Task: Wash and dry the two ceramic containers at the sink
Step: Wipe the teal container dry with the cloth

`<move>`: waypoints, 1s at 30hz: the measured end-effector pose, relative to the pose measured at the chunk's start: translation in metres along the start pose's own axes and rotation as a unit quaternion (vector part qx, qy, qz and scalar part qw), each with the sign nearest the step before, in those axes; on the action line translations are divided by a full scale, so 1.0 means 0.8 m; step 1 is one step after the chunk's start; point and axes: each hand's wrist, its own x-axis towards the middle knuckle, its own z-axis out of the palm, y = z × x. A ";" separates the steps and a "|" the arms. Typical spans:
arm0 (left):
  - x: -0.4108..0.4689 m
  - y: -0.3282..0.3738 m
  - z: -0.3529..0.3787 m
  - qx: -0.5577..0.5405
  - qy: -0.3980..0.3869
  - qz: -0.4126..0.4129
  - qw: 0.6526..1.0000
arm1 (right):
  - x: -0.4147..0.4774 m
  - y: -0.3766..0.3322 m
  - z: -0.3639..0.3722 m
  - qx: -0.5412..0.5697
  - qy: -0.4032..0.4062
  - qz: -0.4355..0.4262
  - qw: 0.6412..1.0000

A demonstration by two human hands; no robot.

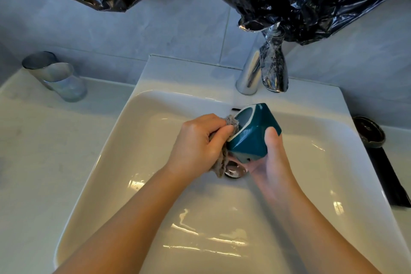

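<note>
A teal faceted ceramic container (253, 133) with a pale rim is held on its side over the white sink (155, 184), its mouth facing left. My right hand (269, 162) cups it from below, thumb on its right face. My left hand (198, 140) grips a grey-brown cloth (222, 162) and presses it against the container's rim and mouth. The cloth's loose end hangs down toward the drain (235, 172). A dark ceramic dish (369, 132) sits on the counter at the right edge.
A chrome tap (251, 73) stands behind the basin, partly wrapped in black plastic (311, 0) that hangs from above. A glass tumbler (64, 82) stands on the left counter by the wall. A black strip (387, 178) lies along the sink's right side.
</note>
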 end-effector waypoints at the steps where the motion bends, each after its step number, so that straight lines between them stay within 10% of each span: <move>1: -0.001 0.005 0.001 -0.023 0.002 0.001 1.000 | 0.001 0.000 0.000 -0.002 0.011 0.001 1.000; 30: 0.002 -0.006 -0.001 0.040 0.016 0.015 0.999 | -0.005 0.012 0.003 0.036 -0.012 0.068 0.997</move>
